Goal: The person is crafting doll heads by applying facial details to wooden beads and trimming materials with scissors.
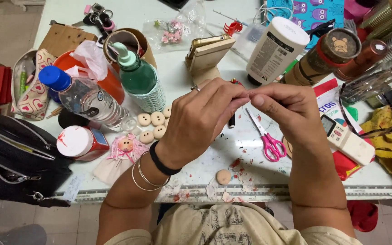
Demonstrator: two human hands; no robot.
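Above the table (250, 149) | left hand (200, 120), right hand (291, 113) pinched together on something unseen | white tube (275, 50) behind

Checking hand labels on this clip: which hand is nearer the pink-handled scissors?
Right. The right hand hovers just above and right of the pink-handled scissors; the left hand is farther off to their left, fingertips meeting the right's.

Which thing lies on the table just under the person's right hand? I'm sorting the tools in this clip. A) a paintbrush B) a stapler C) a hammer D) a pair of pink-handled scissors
D: the pink-handled scissors lie on the white table just below the right hand, which meets the left hand fingertip to fingertip above them.
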